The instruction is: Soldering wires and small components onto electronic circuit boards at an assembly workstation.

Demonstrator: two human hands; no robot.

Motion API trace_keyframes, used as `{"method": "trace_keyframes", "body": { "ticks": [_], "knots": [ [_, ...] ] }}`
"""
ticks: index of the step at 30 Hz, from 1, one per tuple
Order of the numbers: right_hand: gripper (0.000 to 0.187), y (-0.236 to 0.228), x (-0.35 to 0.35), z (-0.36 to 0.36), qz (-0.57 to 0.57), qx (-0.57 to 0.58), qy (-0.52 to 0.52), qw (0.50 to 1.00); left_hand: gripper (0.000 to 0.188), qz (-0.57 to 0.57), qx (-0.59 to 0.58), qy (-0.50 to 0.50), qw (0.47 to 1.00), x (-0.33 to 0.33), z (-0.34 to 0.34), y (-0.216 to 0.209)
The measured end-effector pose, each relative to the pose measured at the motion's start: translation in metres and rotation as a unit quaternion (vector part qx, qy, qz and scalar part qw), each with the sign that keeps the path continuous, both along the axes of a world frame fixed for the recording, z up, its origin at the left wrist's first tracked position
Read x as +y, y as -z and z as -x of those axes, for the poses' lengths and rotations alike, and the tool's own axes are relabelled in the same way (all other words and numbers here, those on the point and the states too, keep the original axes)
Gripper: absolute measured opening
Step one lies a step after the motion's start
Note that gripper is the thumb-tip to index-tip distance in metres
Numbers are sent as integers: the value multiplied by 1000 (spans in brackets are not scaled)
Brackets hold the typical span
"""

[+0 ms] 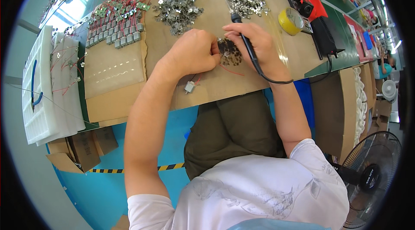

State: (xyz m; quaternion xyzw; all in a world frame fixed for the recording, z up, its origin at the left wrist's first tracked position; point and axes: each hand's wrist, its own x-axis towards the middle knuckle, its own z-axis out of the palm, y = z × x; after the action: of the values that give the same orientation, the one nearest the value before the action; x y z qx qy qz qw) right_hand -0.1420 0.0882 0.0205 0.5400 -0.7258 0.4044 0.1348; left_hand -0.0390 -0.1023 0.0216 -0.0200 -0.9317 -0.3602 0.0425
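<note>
Tray: the white tray (36,100) stands at the far left, well apart from my fingers.
Motor rows: grouped motors (114,35), red wires fanned beyond them, sit left of my left forearm.
Grey clips: the grey pile (179,9) lies just beyond my left hand.
Loose motor: this motor (189,86) lies on the cardboard (216,86), on my side of the left fingers, which are nearer to it than the right. Red wire leads from it up toward that hand.
Left fingers: the left fingers (214,59) are curled in together; I cannot tell whether they pinch anything, as my hand hides it.
Scorched patch: the dark patch (230,52) lies between my two hands, a red wire (232,71) just on my side of it.
Iron: the iron (248,46) slants with its long axis running away from me and slightly left; its tip points away from the left fingers, near the bright pile (248,3).
Right fingers: the right fingers (232,27) are clamped on the iron's handle, pen-like.
Tape: the yellow roll (290,21) rests right of the bright pile.
</note>
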Motion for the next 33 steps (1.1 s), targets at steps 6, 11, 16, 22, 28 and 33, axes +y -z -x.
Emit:
{"method": "trace_keyframes", "body": {
  "ticks": [6, 11, 16, 22, 28, 33],
  "knots": [
    [33, 5, -13, 11, -46, -11, -46, 998, 13, 10, 11, 3, 1000, -1, 2, 2],
    [34, 0, -8, 15, -79, -5, -56, 995, 12, -4, 10, 9, 1000, 0, 3, 1],
    [36, -2, 11, 0, -66, -11, -29, 997, 13, 4, 4, 3, 1000, -1, 1, 1],
    [40, 8, 27, -19, -20, 34, 11, 999, 14, -5, -1, 0, 1000, 0, 1, -1],
    [42, 15, 26, -22, 23, 62, 17, 998, 14, -17, -5, -4, 1000, 1, -2, -5],
    [42, 18, 28, -18, 33, 55, 17, 998, 15, -13, -8, 1, 1000, 1, 1, -3]
  ]
}}
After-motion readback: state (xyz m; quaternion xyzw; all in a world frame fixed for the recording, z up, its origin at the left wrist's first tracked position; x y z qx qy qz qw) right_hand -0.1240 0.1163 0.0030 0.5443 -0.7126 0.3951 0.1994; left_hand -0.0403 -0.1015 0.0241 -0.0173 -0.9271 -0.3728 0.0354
